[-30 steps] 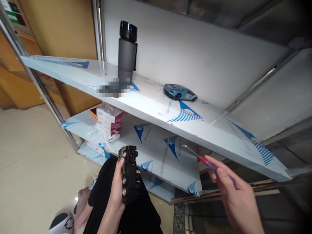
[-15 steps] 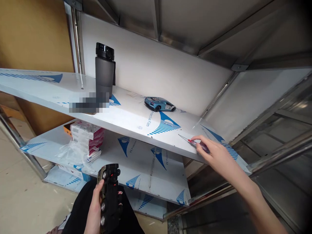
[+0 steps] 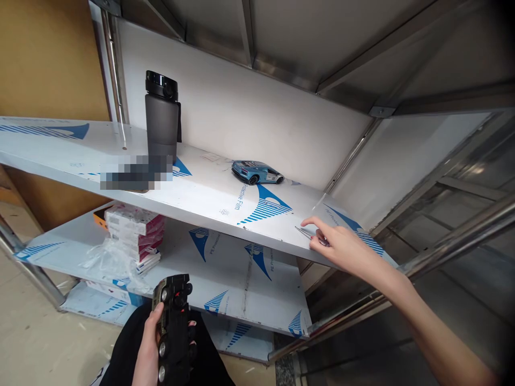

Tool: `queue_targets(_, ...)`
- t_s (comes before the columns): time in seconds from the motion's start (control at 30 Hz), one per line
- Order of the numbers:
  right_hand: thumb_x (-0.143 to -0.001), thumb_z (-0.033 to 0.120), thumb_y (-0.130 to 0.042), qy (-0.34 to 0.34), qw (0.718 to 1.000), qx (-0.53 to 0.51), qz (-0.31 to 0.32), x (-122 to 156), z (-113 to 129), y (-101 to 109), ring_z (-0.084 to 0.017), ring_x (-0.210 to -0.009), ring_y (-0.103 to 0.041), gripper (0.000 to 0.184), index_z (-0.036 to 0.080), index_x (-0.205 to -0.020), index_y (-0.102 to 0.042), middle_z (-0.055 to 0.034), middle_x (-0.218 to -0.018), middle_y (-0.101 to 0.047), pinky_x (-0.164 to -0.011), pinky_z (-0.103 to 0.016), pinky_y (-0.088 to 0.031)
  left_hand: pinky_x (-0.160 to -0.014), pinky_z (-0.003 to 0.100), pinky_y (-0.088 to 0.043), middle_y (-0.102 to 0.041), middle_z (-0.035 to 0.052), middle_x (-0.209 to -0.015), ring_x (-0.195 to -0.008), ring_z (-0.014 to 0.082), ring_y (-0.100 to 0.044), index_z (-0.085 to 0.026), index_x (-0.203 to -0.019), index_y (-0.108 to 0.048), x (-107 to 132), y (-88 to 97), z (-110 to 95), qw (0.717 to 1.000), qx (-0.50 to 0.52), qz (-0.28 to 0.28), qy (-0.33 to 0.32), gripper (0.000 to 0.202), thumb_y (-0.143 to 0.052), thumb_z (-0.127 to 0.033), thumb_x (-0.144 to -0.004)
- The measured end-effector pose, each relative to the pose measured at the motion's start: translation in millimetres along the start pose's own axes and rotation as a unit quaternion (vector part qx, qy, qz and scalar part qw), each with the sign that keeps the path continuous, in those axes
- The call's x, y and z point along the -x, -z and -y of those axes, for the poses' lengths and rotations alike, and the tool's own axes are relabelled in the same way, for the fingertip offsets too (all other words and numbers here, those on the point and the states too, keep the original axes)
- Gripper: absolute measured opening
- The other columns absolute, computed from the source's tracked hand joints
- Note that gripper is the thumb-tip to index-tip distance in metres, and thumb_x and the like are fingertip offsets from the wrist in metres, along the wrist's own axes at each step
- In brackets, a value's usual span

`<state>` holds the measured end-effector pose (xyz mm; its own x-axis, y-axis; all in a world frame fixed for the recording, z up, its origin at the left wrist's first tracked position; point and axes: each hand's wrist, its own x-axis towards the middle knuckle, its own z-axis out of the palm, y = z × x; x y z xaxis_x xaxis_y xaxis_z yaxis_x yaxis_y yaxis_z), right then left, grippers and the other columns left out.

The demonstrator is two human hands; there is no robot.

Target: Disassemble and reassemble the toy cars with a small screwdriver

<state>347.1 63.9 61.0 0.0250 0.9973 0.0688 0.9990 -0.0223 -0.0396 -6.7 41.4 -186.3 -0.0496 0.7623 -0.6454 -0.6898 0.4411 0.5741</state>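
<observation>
My left hand is wrapped round a dark toy vehicle with several wheels, held over my lap with its underside facing me. My right hand is at the front edge of the upper shelf. Its thumb and curled fingers close on the handle of a small screwdriver, while the index finger sticks out above. The thin shaft points left over the shelf top, and most of the handle is hidden by the fingers. Farther back stands a blue toy sports car.
The upper shelf also bears a dark water bottle and a blurred-out flat object. Below, a stack of boxes with clear plastic sits on the lower shelf. Metal posts and a metal panel overhead bound the space.
My right hand has shifted its hold on the screwdriver, covering more of the handle, with the index finger now stretched out. The view has swung slightly right. My left hand keeps the toy vehicle.
</observation>
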Motion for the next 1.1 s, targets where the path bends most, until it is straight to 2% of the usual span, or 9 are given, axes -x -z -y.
queue_targets(0.1, -0.103, 0.033, -0.046, 0.002, 1.000, 0.001, 0.021, -3, 2, 3, -0.022, -0.054, -0.060, 0.044, 0.036, -0.143, -0.063, 0.0026, -0.066, -0.069, -0.053, -0.031, -0.033, -0.054, 0.027, -0.063, -0.079, 0.0033, -0.079, -0.060, 0.0207, -0.074, -0.025, -0.123, -0.077, -2, 3.2, -1, 1.000, -0.011, -0.004, 0.007, 0.050, -0.082, -0.059, -0.085)
queue_targets(0.23, -0.105, 0.032, -0.040, 0.000, 1.000, 0.015, 0.025, -5, 7, 6, -0.023, -0.054, -0.059, 0.049, 0.037, -0.147, -0.065, 0.0012, -0.061, -0.063, -0.053, -0.031, -0.032, -0.054, 0.027, -0.063, -0.078, 0.0003, -0.077, -0.058, 0.0202, -0.072, -0.030, -0.133, -0.074, -7, 9.0, 0, 1.000, -0.010, 0.002, -0.001, 0.057, -0.085, -0.057, -0.083)
queue_targets(0.53, -0.104, 0.030, -0.043, 0.020, 0.999, 0.026, 0.010, -7, 4, 5, -0.023, -0.055, -0.060, 0.053, 0.039, -0.152, -0.065, 0.0007, -0.060, -0.060, -0.052, -0.030, -0.032, -0.058, 0.036, -0.067, -0.080, 0.0061, -0.083, -0.064, 0.0257, -0.077, -0.021, -0.122, -0.077, -5, 5.5, -1, 1.000, -0.023, 0.000, 0.002, 0.053, -0.081, -0.059, -0.085)
queue_targets(0.67, -0.102, 0.031, -0.047, 0.018, 1.000, 0.001, -0.012, -3, 6, 4, -0.021, -0.046, -0.053, 0.054, 0.037, -0.155, -0.062, 0.0038, -0.052, -0.051, -0.046, -0.031, -0.029, -0.061, 0.040, -0.069, -0.081, 0.0052, -0.086, -0.069, 0.0287, -0.079, -0.024, -0.136, -0.071, -7, 7.0, -2, 0.999, -0.035, -0.005, 0.005, 0.059, -0.080, -0.056, -0.086)
queue_targets(0.73, -0.102, 0.032, -0.048, 0.010, 1.000, -0.009, -0.015, 0, 7, 4, -0.021, -0.047, -0.053, 0.056, 0.035, -0.157, -0.057, 0.0046, -0.052, -0.051, -0.047, -0.031, -0.029, -0.061, 0.042, -0.069, -0.081, 0.0054, -0.085, -0.069, 0.0309, -0.080, -0.024, -0.138, -0.069, -7, 8.2, -2, 0.999, -0.037, -0.002, 0.003, 0.064, -0.081, -0.056, -0.085)
queue_targets(0.83, -0.104, 0.032, -0.046, -0.001, 1.000, -0.020, -0.014, 3, 3, 5, -0.023, -0.055, -0.061, 0.052, 0.035, -0.155, -0.055, 0.0040, -0.061, -0.062, -0.052, -0.030, -0.035, -0.059, 0.041, -0.069, -0.081, 0.0056, -0.084, -0.070, 0.0318, -0.081, -0.025, -0.140, -0.068, -3, 7.6, -2, 0.999, -0.034, 0.005, -0.026, 0.068, -0.084, -0.055, -0.081)
queue_targets(0.93, -0.105, 0.032, -0.043, -0.024, 0.999, -0.015, -0.044, -3, -10, 6, -0.024, -0.071, -0.069, 0.042, 0.033, -0.145, -0.056, 0.0026, -0.077, -0.072, -0.063, -0.030, -0.043, -0.056, 0.039, -0.068, -0.081, 0.0048, -0.083, -0.066, 0.0306, -0.080, -0.026, -0.139, -0.068, 2, 5.2, -2, 0.999, -0.029, 0.006, -0.035, 0.070, -0.087, -0.054, -0.077)
queue_targets(1.03, -0.107, 0.033, -0.039, -0.058, 0.994, 0.005, -0.090, -23, -26, 3, -0.026, -0.084, -0.072, 0.035, 0.026, -0.137, -0.058, -0.0043, -0.092, -0.077, -0.072, -0.032, -0.045, -0.055, 0.039, -0.068, -0.081, 0.0042, -0.081, -0.064, 0.0303, -0.079, -0.024, -0.133, -0.071, 3, 3.4, -2, 0.999, -0.027, 0.007, -0.021, 0.067, -0.089, -0.053, -0.074)
queue_targets(1.1, -0.107, 0.033, -0.040, -0.070, 0.993, 0.017, -0.096, -38, -36, -2, -0.029, -0.090, -0.072, 0.035, 0.021, -0.132, -0.061, -0.0109, -0.102, -0.079, -0.074, -0.034, -0.044, -0.055, 0.039, -0.067, -0.081, 0.0041, -0.082, -0.065, 0.0307, -0.079, -0.025, -0.133, -0.071, 1, 3.0, -1, 0.999, -0.027, 0.004, -0.028, 0.066, -0.089, -0.050, -0.074)
